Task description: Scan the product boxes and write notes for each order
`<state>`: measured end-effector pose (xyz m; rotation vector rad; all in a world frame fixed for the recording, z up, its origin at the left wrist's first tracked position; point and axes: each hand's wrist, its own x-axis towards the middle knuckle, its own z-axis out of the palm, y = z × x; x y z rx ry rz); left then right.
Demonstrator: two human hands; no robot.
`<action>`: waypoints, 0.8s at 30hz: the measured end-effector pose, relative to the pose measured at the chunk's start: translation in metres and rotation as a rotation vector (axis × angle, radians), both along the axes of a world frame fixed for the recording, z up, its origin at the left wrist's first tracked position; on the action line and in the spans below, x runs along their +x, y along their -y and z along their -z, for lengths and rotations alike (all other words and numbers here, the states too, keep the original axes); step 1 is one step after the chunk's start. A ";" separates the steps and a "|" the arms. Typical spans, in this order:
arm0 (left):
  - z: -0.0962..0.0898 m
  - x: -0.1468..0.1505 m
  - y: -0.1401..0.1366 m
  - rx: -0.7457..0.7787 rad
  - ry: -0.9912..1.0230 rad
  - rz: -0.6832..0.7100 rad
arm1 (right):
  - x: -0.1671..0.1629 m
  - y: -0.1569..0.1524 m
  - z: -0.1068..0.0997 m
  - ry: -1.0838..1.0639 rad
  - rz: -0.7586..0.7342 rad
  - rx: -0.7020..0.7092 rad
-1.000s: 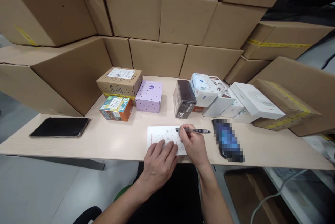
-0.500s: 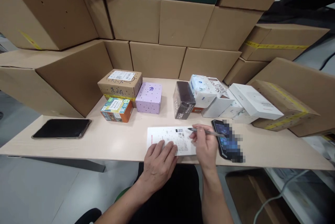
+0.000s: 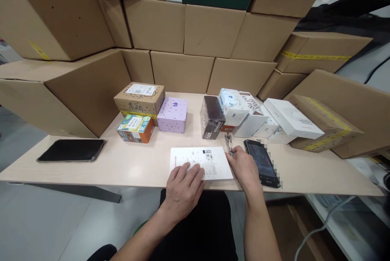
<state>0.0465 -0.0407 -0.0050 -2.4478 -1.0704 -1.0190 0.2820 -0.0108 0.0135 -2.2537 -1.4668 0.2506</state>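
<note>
My left hand [image 3: 185, 190] lies with fingers stretched out over the lower left part of a flat white printed box [image 3: 217, 166], which rests near the table's front edge. Just right of that box, my right hand [image 3: 244, 168] is low at the tabletop, its fingers closed around the near end of a pen [image 3: 228, 142]. The pen points away from me, toward a dark brown box [image 3: 212, 117]. Close to the right hand's outer side lies a black handheld device [image 3: 262, 163], partly pixelated.
A phone [image 3: 72, 150] lies at the left. Behind it stand an orange and green box [image 3: 135, 128], a labelled carton [image 3: 140, 99] and a lilac box [image 3: 172, 115]. White boxes [image 3: 294, 118] are piled at the right. Large cardboard boxes [image 3: 183, 71] wall the back.
My right hand has moved off the white box to the right and down to the table, turning the pen to point away from me. My left hand has stayed put.
</note>
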 end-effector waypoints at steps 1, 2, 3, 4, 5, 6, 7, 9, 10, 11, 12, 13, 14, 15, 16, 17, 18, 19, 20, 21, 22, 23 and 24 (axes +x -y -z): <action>0.000 0.000 0.000 0.004 0.000 0.000 | -0.002 -0.002 0.000 0.020 0.008 -0.009; 0.000 0.000 0.001 0.004 0.002 0.000 | -0.003 -0.004 0.001 0.035 0.014 -0.015; -0.001 0.000 0.001 0.002 0.004 0.001 | -0.005 -0.004 0.001 0.046 0.017 -0.018; -0.001 -0.001 0.001 -0.003 0.004 0.003 | -0.006 -0.004 0.000 0.054 0.020 -0.018; -0.001 -0.001 0.001 -0.008 0.005 0.006 | -0.007 -0.001 -0.001 0.058 0.024 -0.013; -0.002 -0.001 0.001 -0.010 0.006 0.008 | -0.007 0.003 -0.002 0.060 0.031 -0.004; -0.002 -0.001 0.000 -0.010 0.007 0.009 | -0.007 0.008 -0.003 0.060 0.042 0.008; -0.002 -0.001 -0.002 -0.007 0.009 0.011 | -0.005 0.022 -0.004 0.090 0.102 0.091; -0.002 -0.001 -0.004 -0.005 0.010 0.011 | -0.003 0.030 -0.004 0.130 0.153 0.158; -0.002 -0.001 -0.005 -0.003 0.011 0.012 | 0.001 0.037 -0.002 0.181 0.213 0.222; -0.001 -0.001 -0.006 0.000 0.012 0.010 | 0.005 0.044 0.001 0.232 0.275 0.269; -0.001 0.000 -0.007 0.004 0.014 0.008 | 0.010 0.051 0.004 0.272 0.330 0.287; -0.001 0.000 -0.008 0.009 0.016 0.005 | 0.015 0.056 0.008 0.292 0.375 0.270; -0.001 0.000 -0.009 0.012 0.017 0.002 | 0.020 0.060 0.013 0.288 0.408 0.222; 0.000 0.001 -0.009 0.014 0.015 -0.002 | 0.024 0.063 0.018 0.271 0.425 0.166; 0.000 0.001 -0.008 0.014 0.012 -0.005 | 0.028 0.065 0.022 0.251 0.429 0.117; 0.000 0.001 -0.008 0.011 0.008 -0.006 | 0.031 0.065 0.027 0.234 0.424 0.084; 0.001 0.001 -0.007 0.009 0.006 -0.006 | 0.033 0.065 0.031 0.221 0.411 0.070; 0.001 0.001 -0.006 0.007 0.006 -0.006 | 0.035 0.063 0.036 0.212 0.392 0.078; 0.001 0.001 -0.006 0.005 0.006 -0.007 | 0.036 0.062 0.039 0.207 0.375 0.109; 0.001 0.001 -0.005 0.004 0.005 -0.008 | 0.036 0.061 0.043 0.204 0.367 0.158; 0.001 0.000 -0.005 0.002 0.004 -0.010 | 0.036 0.060 0.046 0.201 0.364 0.216; 0.001 0.000 -0.005 0.000 0.001 -0.012 | 0.036 0.060 0.048 0.197 0.361 0.274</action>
